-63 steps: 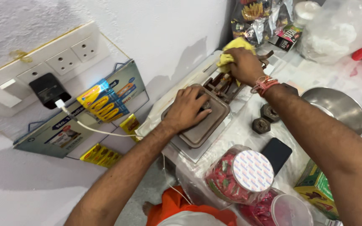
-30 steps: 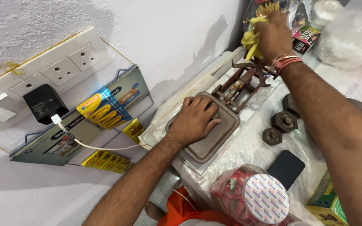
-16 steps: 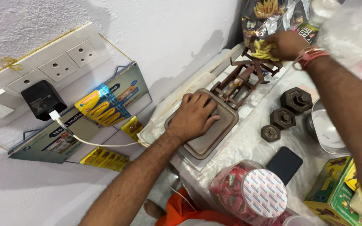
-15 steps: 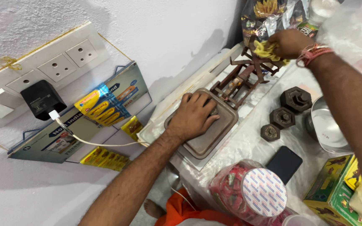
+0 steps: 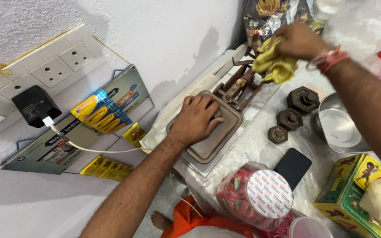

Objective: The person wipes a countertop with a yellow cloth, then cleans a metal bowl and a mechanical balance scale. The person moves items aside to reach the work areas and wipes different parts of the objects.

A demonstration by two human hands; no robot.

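Yellow cloth point(image 5: 275, 66) bunched in right hand point(image 5: 300, 41): best rubbed along scale frame point(image 5: 239, 86), left hand point(image 5: 195, 120) pressing flat, ungripping, on pan point(image 5: 220, 137).

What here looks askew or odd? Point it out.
The rack of packets on the wall hangs tilted, one end lower. A charger cable trails loose across it. The left hand presses the scale pan, and the right hand holds a yellow cloth.
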